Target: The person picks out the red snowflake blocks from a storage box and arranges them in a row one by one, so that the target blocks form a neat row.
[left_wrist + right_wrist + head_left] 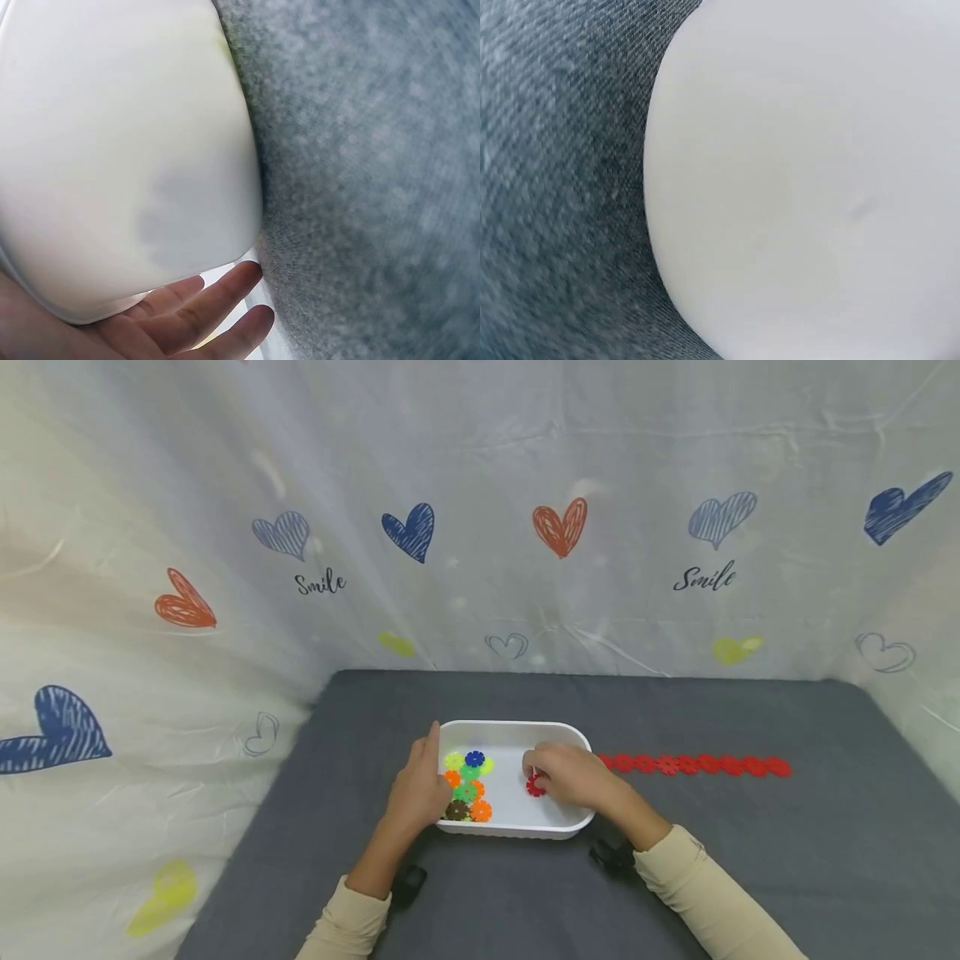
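A white plastic tray (510, 832) rests on the grey cloth. My left hand (422, 789) holds its left end, thumb over the rim; in the left wrist view, the fingers (202, 315) lie against the tray's outer wall (112, 150). Inside the tray, on the right, my right hand (573, 774) pinches a red flower-shaped disc (536, 786), partly hidden by the fingers. More flower-shaped discs, such as an orange disc (481, 811), a green disc (465, 792) and a blue disc (475, 758), lie at the tray's left. Only tray wall (795, 187) and cloth show in the right wrist view.
A row of red flower-shaped discs (687, 765) runs rightward across the cloth from beside the tray. The grey cloth (750, 860) covers the table. A white curtain (480, 460) printed with hearts hangs behind and at both sides.
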The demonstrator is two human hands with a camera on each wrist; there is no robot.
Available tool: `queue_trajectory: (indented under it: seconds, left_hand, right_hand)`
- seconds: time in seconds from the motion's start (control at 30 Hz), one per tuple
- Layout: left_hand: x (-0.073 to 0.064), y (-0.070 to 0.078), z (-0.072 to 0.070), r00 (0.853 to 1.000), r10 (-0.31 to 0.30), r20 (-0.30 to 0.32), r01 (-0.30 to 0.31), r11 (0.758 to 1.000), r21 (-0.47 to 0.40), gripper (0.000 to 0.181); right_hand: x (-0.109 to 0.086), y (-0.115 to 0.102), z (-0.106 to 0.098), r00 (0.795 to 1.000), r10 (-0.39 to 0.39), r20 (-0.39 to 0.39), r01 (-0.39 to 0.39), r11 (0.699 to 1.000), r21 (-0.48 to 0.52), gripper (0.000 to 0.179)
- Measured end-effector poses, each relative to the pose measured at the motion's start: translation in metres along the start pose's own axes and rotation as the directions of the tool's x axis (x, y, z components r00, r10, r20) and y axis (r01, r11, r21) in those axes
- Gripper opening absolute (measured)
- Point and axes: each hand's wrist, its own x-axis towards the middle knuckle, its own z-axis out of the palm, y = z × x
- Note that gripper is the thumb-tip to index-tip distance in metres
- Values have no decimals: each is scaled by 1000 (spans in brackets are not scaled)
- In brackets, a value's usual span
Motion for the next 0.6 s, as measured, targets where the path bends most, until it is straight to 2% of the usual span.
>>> queue_trajectory:
  seconds: [0.17,0.4,0.6]
  left_hand:
    - [1,1,2,1000,-9,6,9,1000,6,84]
    - [1,1,1,1000,12,-8,-11,1000,15,82]
    - [1,0,1,1000,7,-6,-6,1000,17,83]
  right_hand:
    - [-1,3,-1,998,-39,-45,41,997,57,14]
    - [0,10,-2,985,-118,-125,135,982,133,16]
    - [1,10,-4,984,-119,-136,143,972,185,14]
